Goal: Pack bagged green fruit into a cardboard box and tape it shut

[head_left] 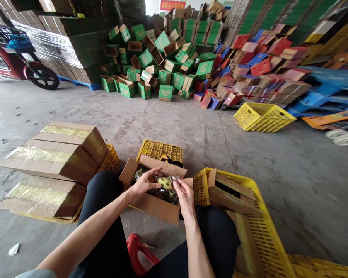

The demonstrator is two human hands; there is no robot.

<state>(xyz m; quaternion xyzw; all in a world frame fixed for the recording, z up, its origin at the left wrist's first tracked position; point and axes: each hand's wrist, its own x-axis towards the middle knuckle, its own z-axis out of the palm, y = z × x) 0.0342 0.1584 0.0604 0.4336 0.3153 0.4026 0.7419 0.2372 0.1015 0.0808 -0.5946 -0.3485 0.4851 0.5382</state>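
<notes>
Has both knees bent, the left knee (104,189) at eight o'clock, the right knee (217,224) at five. Slants the bare left arm (92,226) in from between seven and eight, with left hand (146,182) aimed toward two, thumb and fingers parted. Holds right arm (196,243) up from near six, pinching with right hand (186,195), aimed toward eleven.

Grey floor (191,123), white scrap (14,250), 1 yellow crate (274,121) near blue pallets (326,92), heaped green boxes (165,92)
</notes>
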